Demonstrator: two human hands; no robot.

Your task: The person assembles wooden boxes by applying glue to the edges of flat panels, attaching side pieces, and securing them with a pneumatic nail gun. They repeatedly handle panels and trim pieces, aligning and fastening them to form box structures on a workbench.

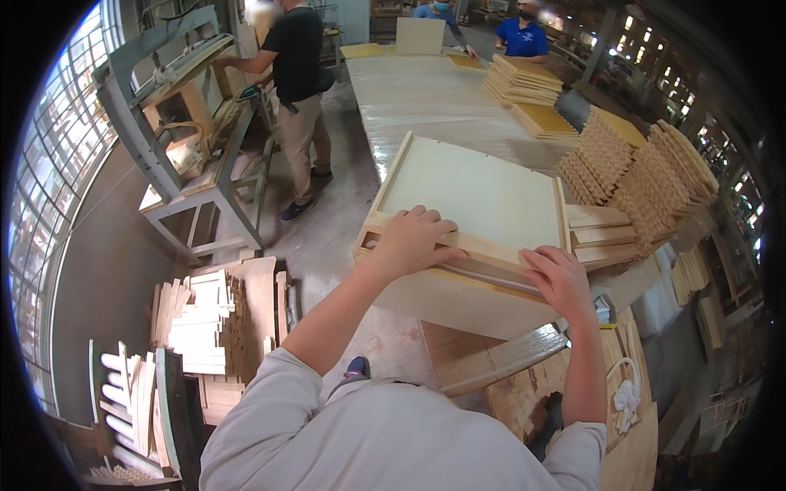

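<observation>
Panel on the table's near end — side rails on, far edge maybe bare — left hand curled over, right hand pinching front rail.

Two hands on one wood-framed panel; beyond them, one long table and three co-workers.

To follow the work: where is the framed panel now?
In the head view, the framed panel is just right of centre, left hand and right hand on its near edge.
</observation>
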